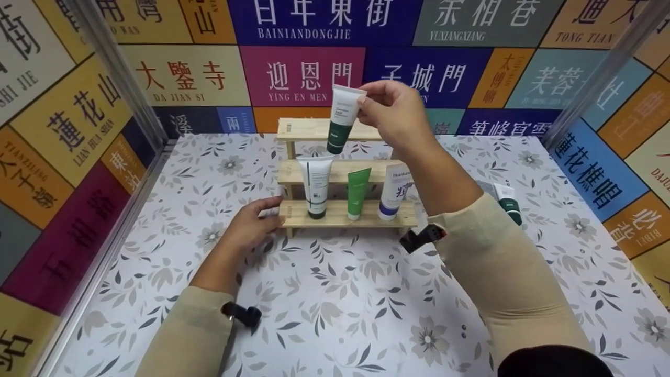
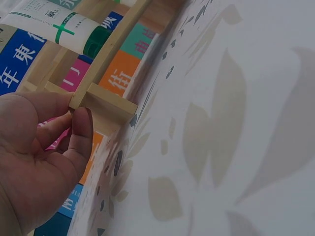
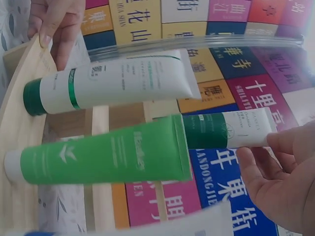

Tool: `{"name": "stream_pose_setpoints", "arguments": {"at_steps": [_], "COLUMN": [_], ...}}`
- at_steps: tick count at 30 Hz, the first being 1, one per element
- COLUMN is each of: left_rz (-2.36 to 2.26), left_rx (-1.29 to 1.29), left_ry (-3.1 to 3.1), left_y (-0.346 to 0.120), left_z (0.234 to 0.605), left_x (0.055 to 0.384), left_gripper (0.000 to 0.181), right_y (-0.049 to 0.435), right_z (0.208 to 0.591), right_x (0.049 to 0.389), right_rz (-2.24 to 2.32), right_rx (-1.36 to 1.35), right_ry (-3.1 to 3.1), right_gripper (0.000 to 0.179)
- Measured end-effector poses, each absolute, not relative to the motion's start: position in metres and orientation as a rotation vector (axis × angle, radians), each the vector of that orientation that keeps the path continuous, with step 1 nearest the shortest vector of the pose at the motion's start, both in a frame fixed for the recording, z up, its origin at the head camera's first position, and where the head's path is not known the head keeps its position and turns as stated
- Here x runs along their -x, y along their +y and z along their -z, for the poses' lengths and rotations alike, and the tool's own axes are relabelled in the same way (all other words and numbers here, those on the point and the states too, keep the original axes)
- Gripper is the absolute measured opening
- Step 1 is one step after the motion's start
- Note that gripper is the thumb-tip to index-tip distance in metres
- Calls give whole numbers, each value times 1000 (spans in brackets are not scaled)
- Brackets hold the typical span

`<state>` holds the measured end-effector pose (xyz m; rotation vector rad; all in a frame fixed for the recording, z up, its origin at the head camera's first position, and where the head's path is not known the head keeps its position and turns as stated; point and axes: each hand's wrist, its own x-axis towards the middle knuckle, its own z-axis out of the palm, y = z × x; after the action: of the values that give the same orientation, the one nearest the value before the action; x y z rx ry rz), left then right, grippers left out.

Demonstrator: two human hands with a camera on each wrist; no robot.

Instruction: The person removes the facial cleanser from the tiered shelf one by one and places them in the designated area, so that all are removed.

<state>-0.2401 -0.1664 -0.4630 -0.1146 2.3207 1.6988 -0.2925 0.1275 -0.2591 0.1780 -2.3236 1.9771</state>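
Note:
My right hand (image 1: 400, 118) pinches a white tube with a dark green lower part (image 1: 343, 118) by its flat end. The tube hangs slightly tilted, cap end down, before the upper steps of a three-step wooden rack (image 1: 336, 208). My left hand (image 1: 254, 225) grips the left end of the lowest step, thumb and fingertips on the wood in the left wrist view. On that step stand a white tube with a dark green cap (image 1: 315, 186), a green tube with a white cap (image 1: 358, 191) and a white tube with a purple-blue base (image 1: 393, 193).
Right of the rack, partly behind my right forearm, another white and dark green tube (image 1: 507, 203) lies on the floral-patterned table (image 1: 335, 293). Panels with large printed characters (image 1: 180, 76) wall in the back and both sides.

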Motion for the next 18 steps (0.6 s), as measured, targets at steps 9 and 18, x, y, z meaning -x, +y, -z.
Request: {"name": "stream_pose_setpoints", "arguments": {"at_steps": [9,18], "left_rz": [-1692,-1752], "left_rx": [123,119], "left_ry": [2323,2299], "left_y": [-167,-165], "left_z": [463,465], "left_x": [239,240], "left_gripper": [59,58], "right_y": [179,222], "right_z": [267,282], "right_x": [282,273], "right_rz": [-2001,-1929], "right_rx": [-184,-157], "right_ry": [-2056,-1996], "right_gripper": [20,21]}}
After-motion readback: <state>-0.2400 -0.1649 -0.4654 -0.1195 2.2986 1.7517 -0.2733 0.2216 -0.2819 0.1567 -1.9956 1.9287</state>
